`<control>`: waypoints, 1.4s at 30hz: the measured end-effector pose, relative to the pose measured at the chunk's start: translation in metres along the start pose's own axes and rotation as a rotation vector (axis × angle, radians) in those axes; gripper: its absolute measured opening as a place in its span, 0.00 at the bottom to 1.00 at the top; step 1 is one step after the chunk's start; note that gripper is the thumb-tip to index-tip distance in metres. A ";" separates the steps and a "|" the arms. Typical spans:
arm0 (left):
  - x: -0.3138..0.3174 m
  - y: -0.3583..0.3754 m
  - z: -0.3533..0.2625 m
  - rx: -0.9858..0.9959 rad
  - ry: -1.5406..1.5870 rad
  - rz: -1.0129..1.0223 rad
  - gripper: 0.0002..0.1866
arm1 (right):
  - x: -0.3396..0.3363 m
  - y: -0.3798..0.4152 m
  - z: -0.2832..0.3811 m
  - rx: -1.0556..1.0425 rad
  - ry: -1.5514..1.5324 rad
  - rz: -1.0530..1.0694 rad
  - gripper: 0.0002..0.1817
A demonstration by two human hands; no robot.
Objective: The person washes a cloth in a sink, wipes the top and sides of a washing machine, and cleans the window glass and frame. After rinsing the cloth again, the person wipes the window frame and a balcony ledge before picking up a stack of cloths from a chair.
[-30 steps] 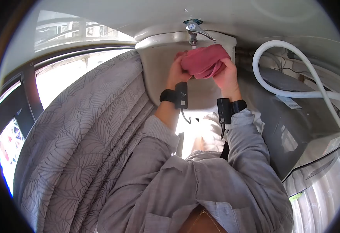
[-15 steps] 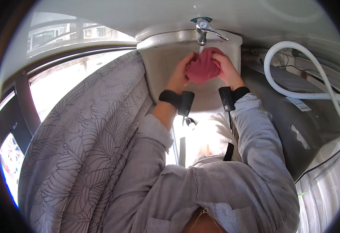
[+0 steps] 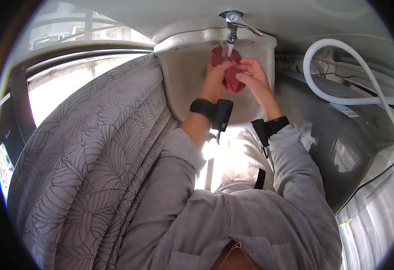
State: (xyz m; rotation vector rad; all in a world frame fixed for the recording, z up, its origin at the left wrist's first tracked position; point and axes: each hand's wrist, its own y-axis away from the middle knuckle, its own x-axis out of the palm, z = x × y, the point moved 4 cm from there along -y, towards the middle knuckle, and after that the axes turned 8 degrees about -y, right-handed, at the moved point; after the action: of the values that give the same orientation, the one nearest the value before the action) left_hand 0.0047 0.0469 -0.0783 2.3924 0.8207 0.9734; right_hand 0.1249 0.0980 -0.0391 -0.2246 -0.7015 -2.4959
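Both hands point(image 3: 233, 77) hold red cloth point(image 3: 234, 83); faucet point(image 3: 231, 33) lettering is unreadable.

Pale sink point(image 3: 183, 76) set against the wall point(image 3: 179, 15), back rim raised. Dark grey box point(image 3: 318, 135) beside it; paper label point(image 3: 344, 110) flat on top. White hose point(image 3: 336, 98) loops over box; contact unclear.

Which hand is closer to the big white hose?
Right: the right hand is at the cloth, on the side toward the hose. The left hand is farther, at the cloth's other side.
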 end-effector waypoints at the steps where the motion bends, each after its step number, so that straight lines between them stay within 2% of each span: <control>1: -0.001 -0.003 0.000 -0.005 -0.108 -0.041 0.33 | -0.002 0.001 0.005 0.022 -0.005 -0.051 0.17; 4: -0.002 -0.010 0.000 -0.015 -0.386 -0.142 0.40 | -0.010 0.002 0.054 -0.406 0.375 -0.367 0.14; 7: -0.002 -0.010 -0.001 0.036 -0.534 -0.134 0.43 | 0.025 -0.003 0.124 -0.680 0.446 -0.359 0.12; 9: -0.005 -0.009 -0.002 0.118 -0.582 -0.051 0.45 | 0.047 -0.009 0.139 -0.717 0.894 -0.324 0.13; 10: -0.006 0.000 -0.008 0.130 -0.637 -0.090 0.45 | 0.058 -0.010 0.142 -0.727 1.118 -0.301 0.15; 12: -0.008 0.021 -0.020 0.157 -0.746 -0.173 0.46 | 0.078 -0.005 0.141 -0.690 1.164 -0.294 0.16; 13: -0.027 0.015 -0.002 0.056 -0.729 -0.213 0.47 | 0.091 -0.001 0.137 -0.643 1.195 -0.277 0.16; 14: -0.028 0.025 -0.006 0.110 -0.701 -0.206 0.47 | 0.097 0.002 0.135 -0.592 1.224 -0.259 0.16; 15: -0.029 0.040 -0.010 0.167 -0.673 -0.198 0.47 | 0.094 -0.003 0.138 -0.414 1.206 -0.191 0.17; 18: -0.029 0.067 -0.025 0.320 -0.689 -0.139 0.46 | 0.061 -0.023 0.088 -0.291 0.178 0.002 0.17; 19: -0.016 0.083 -0.040 0.339 -0.718 -0.127 0.46 | 0.055 -0.019 0.073 -0.230 -0.038 0.092 0.26; 22: 0.018 0.126 -0.078 0.435 -0.905 -0.069 0.43 | 0.060 0.029 0.064 0.101 0.027 0.065 0.32; 23: 0.030 0.135 -0.086 0.459 -0.986 -0.070 0.43 | 0.056 0.036 0.060 0.263 -0.130 0.024 0.33; 24: 0.037 0.139 -0.092 0.492 -1.065 -0.072 0.43 | 0.056 0.036 0.068 0.255 -0.111 0.087 0.30; 25: 0.037 0.140 -0.091 0.567 -1.155 -0.054 0.47 | 0.057 0.039 0.080 0.252 -0.091 0.146 0.28; 26: 0.035 0.143 -0.088 0.567 -1.130 -0.049 0.50 | 0.059 0.046 0.088 0.252 -0.070 0.200 0.26; 28: 0.037 0.144 -0.088 0.588 -1.078 -0.030 0.55 | 0.061 0.050 0.096 0.076 -0.141 0.162 0.24; 30: 0.034 0.151 -0.091 0.600 -1.014 -0.028 0.54 | 0.061 0.055 0.108 -0.080 -0.162 0.121 0.22; 32: 0.035 0.171 -0.098 0.421 -0.695 -0.030 0.53 | 0.062 0.072 0.124 -0.206 -0.137 0.078 0.22; 35: 0.044 0.210 -0.095 -0.140 -0.020 0.113 0.48 | 0.072 0.107 0.152 -0.283 -0.089 0.079 0.21; 38: 0.051 0.210 -0.102 -0.141 0.252 0.267 0.42 | 0.086 0.138 0.157 -0.237 0.012 0.183 0.21; 39: 0.048 0.202 -0.103 -0.087 0.262 0.273 0.40 | 0.088 0.142 0.152 -0.449 0.118 0.246 0.22; 41: 0.047 0.193 -0.107 0.021 0.291 0.282 0.36 | 0.094 0.154 0.148 -0.285 -0.027 0.264 0.22; 42: 0.044 0.194 -0.104 0.015 0.295 0.284 0.34 | 0.096 0.159 0.145 -0.202 -0.101 0.273 0.22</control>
State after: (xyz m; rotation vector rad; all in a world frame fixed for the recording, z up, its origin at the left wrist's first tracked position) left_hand 0.0235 -0.0498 0.1236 2.4567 0.5936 1.4632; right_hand 0.1312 0.0164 0.1820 -0.4891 -0.4241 -2.3022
